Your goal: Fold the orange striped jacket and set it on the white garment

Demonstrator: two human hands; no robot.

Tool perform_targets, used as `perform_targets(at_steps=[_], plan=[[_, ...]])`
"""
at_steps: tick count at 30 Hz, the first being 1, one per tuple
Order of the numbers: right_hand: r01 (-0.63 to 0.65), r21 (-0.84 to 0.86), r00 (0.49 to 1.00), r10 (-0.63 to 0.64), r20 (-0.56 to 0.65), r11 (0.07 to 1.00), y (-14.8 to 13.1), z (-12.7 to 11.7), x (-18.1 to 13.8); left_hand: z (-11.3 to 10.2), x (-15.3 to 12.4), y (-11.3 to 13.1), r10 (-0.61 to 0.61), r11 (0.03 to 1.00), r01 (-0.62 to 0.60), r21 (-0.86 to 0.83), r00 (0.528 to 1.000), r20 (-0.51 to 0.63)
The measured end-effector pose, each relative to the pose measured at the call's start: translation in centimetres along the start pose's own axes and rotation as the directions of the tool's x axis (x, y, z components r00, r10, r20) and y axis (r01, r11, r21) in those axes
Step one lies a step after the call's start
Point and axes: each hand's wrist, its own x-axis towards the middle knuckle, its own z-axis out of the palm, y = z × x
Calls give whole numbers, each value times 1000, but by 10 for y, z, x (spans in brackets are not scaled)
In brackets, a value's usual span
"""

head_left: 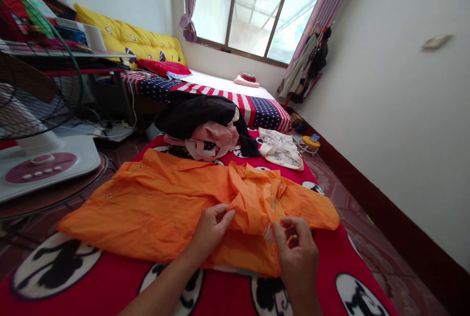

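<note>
**Left hand (pixel 211 230) and right hand (pixel 299 252) at the bunched folds of an orange garment (pixel 157 198), hold unclear**

The left thumb and forefinger are bent close together at the edge of the bunched cloth; whether any fabric is caught between them cannot be told. The right hand is half curled, its thumb tip at the fold beside a small pale patch (pixel 270 234); a pinch there cannot be confirmed either, since the thumb and knuckles cover the spot. Both forearms are cut off by the bottom of the view.

The orange garment lies on a red cover (pixel 227 296) printed with round white patches, directly in front of the person. Its long axis runs across the view from left to right. The broad end, with two metal snaps, points left; a narrower, rounded end points right. The bunched part sits right of the middle, hiding the layers beneath, and a pale strip just shows under the near edge.

Beyond it, a black garment (pixel 198 110) is heaped over pink cloth (pixel 216 135), covering much of it, so their shapes are hard to make out. A white printed cloth (pixel 281 149) lies to the right of the heap. At left, a fan (pixel 44 167) is cut off by the frame.
</note>
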Motion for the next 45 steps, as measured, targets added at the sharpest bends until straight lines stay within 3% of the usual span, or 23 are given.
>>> perform_targets(at_steps=[3,8,10,12,15,18,22,25,29,33,37,39,42,43,45], plan=[[121,-216,992,-113,50,969,-16,12,-7,5,0,1,3,998,-3,-70,1000,1],[70,-362,988,-15,151,929,-2,26,-2,5,1,4,-6,984,7,-176,1000,10],[68,-388,979,14,205,919,5,26,1,5,0,4,4,991,-3,-132,1000,7],[93,-388,970,4,243,917,6,24,2,5,-2,5,30,999,-30,13,999,-29],[121,-289,967,-48,249,950,0,20,3,4,-5,8,116,941,-67,331,985,-130],[64,-95,975,-42,220,993,-8,17,4,4,-7,11,207,833,-65,549,957,-201],[-46,173,969,2,246,984,-12,20,7,8,-7,14,247,699,-121,705,966,-79],[-90,265,951,4,308,960,-10,24,9,12,-6,12,183,607,-152,780,982,49],[-164,333,959,71,274,929,-3,24,9,9,-3,7,121,596,-125,793,991,65],[-296,447,954,286,91,844,8,20,13,-6,3,5,126,722,-30,691,988,-90],[-359,687,863,504,-12,631,19,22,17,-19,11,6,40,949,44,313,966,-257],[-383,750,832,553,28,539,25,24,15,-20,13,7,-50,998,56,17,972,-228],[-446,763,826,544,150,467,31,20,12,-20,9,7,-157,938,128,-323,986,-63],[-469,740,833,520,189,482,31,18,12,-20,7,8,-178,914,162,-372,984,-8],[-452,636,877,442,188,625,30,16,15,-18,3,8,-196,904,211,-371,977,80]])
